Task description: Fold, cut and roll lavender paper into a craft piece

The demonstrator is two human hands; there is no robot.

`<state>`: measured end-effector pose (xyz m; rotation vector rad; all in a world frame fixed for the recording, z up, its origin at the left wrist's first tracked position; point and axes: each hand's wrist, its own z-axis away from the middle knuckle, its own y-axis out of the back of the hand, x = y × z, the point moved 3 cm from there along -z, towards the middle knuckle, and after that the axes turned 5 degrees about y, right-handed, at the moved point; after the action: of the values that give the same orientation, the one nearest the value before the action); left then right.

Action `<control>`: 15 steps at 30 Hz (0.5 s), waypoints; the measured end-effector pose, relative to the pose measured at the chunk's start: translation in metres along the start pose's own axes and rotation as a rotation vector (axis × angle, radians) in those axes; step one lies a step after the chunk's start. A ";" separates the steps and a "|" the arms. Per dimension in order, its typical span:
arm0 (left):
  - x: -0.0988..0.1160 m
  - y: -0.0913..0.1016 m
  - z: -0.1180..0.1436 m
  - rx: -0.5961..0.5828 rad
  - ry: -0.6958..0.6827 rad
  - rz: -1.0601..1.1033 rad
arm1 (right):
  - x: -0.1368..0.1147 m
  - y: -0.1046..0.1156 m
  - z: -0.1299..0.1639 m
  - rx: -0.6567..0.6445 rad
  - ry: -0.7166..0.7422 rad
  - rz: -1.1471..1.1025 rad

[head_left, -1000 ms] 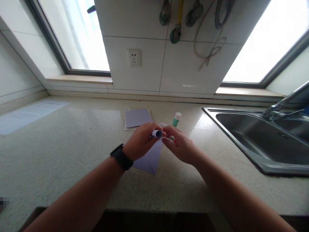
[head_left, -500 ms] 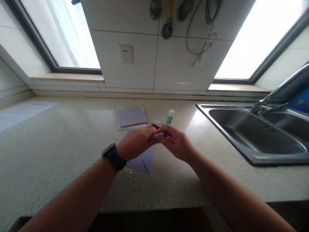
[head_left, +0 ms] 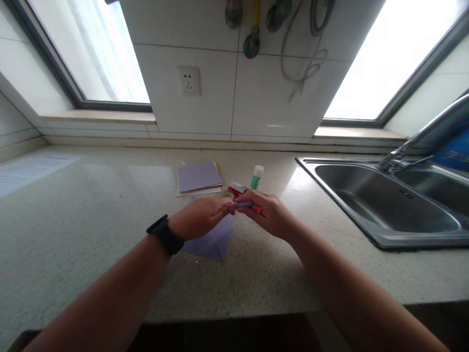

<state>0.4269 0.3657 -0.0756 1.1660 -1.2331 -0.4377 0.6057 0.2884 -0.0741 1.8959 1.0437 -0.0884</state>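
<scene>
My right hand pinches a small folded piece of purple paper between thumb and fingers, just above the counter. My left hand, with a black watch on the wrist, is closed at the left end of that same piece; its fingertips are partly hidden. Under my left hand lies a larger creased sheet of purple paper. Just beyond my fingers sits a small red and white box. A red item shows partly behind my right hand, too covered to name.
A green glue stick with a white cap stands behind my right hand. Further back lies a stack of purple paper. A steel sink with a faucet is at the right, and a printed sheet lies far left.
My left hand has slid slightly left along the folded paper, uncovering more of the box behind. My right hand keeps its pinch. The view has shifted a little.
</scene>
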 end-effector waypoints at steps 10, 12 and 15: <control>0.005 -0.001 -0.001 0.061 -0.017 -0.159 | 0.009 -0.007 0.002 0.086 -0.172 -0.037; 0.004 -0.001 -0.001 0.058 -0.015 -0.096 | 0.004 -0.006 0.000 0.067 -0.102 -0.022; 0.004 -0.001 -0.001 -0.006 -0.026 0.114 | -0.005 -0.003 -0.002 0.048 0.001 -0.010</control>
<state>0.4294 0.3621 -0.0744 1.0817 -1.3129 -0.3720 0.6001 0.2873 -0.0731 1.9345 1.0606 -0.1198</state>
